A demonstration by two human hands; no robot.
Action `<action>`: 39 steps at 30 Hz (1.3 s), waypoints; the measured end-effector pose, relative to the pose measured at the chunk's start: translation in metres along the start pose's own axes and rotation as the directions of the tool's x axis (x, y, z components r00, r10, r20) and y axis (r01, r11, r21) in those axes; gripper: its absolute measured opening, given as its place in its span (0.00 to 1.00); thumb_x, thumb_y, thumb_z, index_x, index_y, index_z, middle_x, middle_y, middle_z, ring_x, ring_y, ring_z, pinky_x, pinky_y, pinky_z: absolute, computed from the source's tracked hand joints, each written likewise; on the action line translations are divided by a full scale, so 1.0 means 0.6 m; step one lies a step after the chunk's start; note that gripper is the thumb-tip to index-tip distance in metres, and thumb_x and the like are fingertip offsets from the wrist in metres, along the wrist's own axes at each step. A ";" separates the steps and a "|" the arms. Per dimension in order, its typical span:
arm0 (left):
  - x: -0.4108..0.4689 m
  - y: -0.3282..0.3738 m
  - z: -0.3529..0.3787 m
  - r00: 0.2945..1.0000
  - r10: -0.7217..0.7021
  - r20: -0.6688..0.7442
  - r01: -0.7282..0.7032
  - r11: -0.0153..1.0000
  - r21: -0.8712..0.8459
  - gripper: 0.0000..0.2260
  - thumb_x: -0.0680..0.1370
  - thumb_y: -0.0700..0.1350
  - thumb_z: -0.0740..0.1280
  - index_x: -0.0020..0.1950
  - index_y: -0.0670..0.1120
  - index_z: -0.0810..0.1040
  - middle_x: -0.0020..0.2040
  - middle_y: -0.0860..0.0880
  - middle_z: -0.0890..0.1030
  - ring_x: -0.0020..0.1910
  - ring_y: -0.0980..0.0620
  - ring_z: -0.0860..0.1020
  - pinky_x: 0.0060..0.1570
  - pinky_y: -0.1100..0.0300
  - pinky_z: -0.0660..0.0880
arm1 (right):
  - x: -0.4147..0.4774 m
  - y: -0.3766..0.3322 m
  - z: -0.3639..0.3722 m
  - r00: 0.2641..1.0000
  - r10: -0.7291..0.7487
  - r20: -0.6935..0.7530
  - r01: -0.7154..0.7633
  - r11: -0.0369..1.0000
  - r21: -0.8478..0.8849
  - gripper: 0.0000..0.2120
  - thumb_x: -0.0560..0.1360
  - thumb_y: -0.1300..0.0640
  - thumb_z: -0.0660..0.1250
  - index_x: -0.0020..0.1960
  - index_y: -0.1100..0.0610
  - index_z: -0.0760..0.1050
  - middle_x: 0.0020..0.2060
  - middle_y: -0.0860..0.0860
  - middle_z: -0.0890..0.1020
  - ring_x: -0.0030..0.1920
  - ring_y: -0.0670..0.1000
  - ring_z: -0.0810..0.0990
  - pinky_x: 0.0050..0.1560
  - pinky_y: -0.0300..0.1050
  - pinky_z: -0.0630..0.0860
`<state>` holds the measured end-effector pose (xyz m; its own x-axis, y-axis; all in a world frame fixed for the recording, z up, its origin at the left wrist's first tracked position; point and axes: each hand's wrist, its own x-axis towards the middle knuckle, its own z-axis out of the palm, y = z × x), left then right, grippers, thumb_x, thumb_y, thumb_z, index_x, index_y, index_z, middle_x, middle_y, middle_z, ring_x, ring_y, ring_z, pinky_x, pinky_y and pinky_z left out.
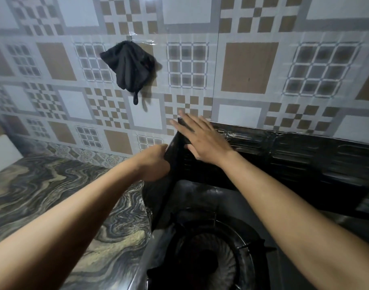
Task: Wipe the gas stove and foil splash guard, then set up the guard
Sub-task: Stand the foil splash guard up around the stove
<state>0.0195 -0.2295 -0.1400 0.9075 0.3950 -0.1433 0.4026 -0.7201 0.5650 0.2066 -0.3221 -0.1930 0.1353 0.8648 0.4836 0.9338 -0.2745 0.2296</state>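
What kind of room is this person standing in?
Most likely a home kitchen. A gas stove with a burner ring sits on a marbled counter, a dark foil splash guard stands behind it, and a dark cloth hangs on the patterned tiled wall.

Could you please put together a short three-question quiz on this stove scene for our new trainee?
1. True or false: the dark cloth lies on the gas stove.
2. Which hand grips the side edge of the splash guard? A) left hand B) right hand C) neither
3. Fill in: the right hand lies flat, fingers spread, against the guard's ____ corner.

Key: 1. False, it hangs on the tiled wall. 2. A. 3. upper left.
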 end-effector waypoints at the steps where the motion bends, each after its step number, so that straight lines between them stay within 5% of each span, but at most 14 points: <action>1: 0.001 0.000 0.001 1.000 -0.003 -0.001 0.003 1.000 0.006 0.18 0.70 0.33 0.62 0.59 0.43 0.77 0.52 0.42 0.82 0.53 0.41 0.80 0.53 0.46 0.78 | 0.015 -0.004 -0.003 0.999 -0.001 0.042 -0.002 0.998 0.061 0.37 0.75 0.57 0.69 0.79 0.50 0.55 0.79 0.55 0.55 0.79 0.56 0.53 0.77 0.60 0.53; 5: 0.004 0.001 0.003 0.997 -0.040 -0.064 0.043 0.997 0.060 0.11 0.72 0.35 0.62 0.52 0.41 0.77 0.48 0.42 0.81 0.49 0.41 0.79 0.43 0.54 0.74 | 0.045 0.003 -0.006 0.998 0.026 0.060 -0.031 0.996 0.081 0.22 0.75 0.55 0.71 0.68 0.53 0.72 0.72 0.54 0.71 0.75 0.57 0.62 0.75 0.59 0.57; 12: 0.000 -0.015 -0.004 0.990 -0.053 -0.131 0.079 0.976 0.202 0.03 0.77 0.41 0.63 0.51 0.45 0.72 0.46 0.46 0.78 0.44 0.45 0.75 0.40 0.57 0.68 | 0.060 0.014 -0.012 0.999 0.044 -0.014 -0.041 0.988 0.146 0.18 0.76 0.52 0.69 0.65 0.52 0.76 0.63 0.52 0.77 0.67 0.56 0.72 0.70 0.52 0.64; 16: -0.007 -0.013 -0.004 0.987 -0.084 -0.140 0.113 0.971 0.212 0.04 0.77 0.41 0.63 0.52 0.44 0.72 0.49 0.44 0.79 0.43 0.44 0.75 0.40 0.56 0.69 | 0.063 -0.004 0.001 0.990 0.099 -0.096 -0.087 0.989 0.118 0.14 0.76 0.54 0.69 0.61 0.53 0.79 0.56 0.54 0.81 0.59 0.58 0.77 0.59 0.58 0.76; 22: -0.018 -0.013 -0.004 0.992 -0.064 -0.112 0.094 0.954 0.285 0.19 0.73 0.39 0.68 0.63 0.43 0.70 0.55 0.41 0.80 0.52 0.41 0.79 0.43 0.57 0.72 | 0.049 -0.020 0.029 0.995 0.023 0.100 -0.036 0.991 0.126 0.41 0.70 0.51 0.75 0.77 0.52 0.58 0.74 0.56 0.64 0.74 0.59 0.64 0.70 0.54 0.66; 26: -0.021 -0.021 -0.006 0.991 -0.020 -0.135 0.061 0.949 0.308 0.27 0.74 0.35 0.64 0.72 0.44 0.63 0.58 0.38 0.79 0.56 0.37 0.79 0.45 0.54 0.74 | 0.045 -0.024 0.049 0.998 0.061 -0.033 -0.058 0.996 0.071 0.36 0.70 0.49 0.75 0.72 0.58 0.64 0.71 0.59 0.67 0.69 0.63 0.69 0.69 0.55 0.67; 30: -0.025 -0.034 -0.011 0.999 -0.012 -0.045 0.026 0.946 0.323 0.43 0.74 0.32 0.62 0.81 0.52 0.40 0.60 0.39 0.78 0.49 0.41 0.77 0.46 0.54 0.74 | 0.048 -0.019 0.067 0.994 0.058 -0.096 -0.057 0.998 0.019 0.42 0.69 0.40 0.74 0.74 0.58 0.62 0.70 0.59 0.69 0.71 0.61 0.67 0.74 0.56 0.59; 36: -0.028 -0.041 -0.017 0.997 -0.047 -0.065 0.056 0.989 0.135 0.44 0.72 0.32 0.61 0.81 0.52 0.41 0.72 0.40 0.72 0.67 0.41 0.74 0.58 0.56 0.72 | 0.061 -0.035 0.085 0.997 0.070 -0.035 -0.068 0.996 0.058 0.49 0.73 0.41 0.70 0.80 0.57 0.44 0.78 0.59 0.58 0.78 0.58 0.56 0.78 0.56 0.52; 39: -0.023 -0.040 -0.025 0.995 -0.099 -0.021 0.100 0.994 0.053 0.44 0.72 0.35 0.61 0.81 0.54 0.42 0.75 0.41 0.69 0.64 0.41 0.76 0.52 0.57 0.74 | 0.052 -0.022 0.073 0.998 0.045 0.039 -0.047 0.997 0.059 0.51 0.74 0.40 0.68 0.79 0.57 0.37 0.80 0.58 0.49 0.79 0.56 0.48 0.78 0.54 0.49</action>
<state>-0.0046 -0.2093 -0.1395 0.8603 0.4763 -0.1817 0.4974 -0.7063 0.5037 0.2126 -0.2730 -0.2178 0.1896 0.8675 0.4600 0.9444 -0.2893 0.1563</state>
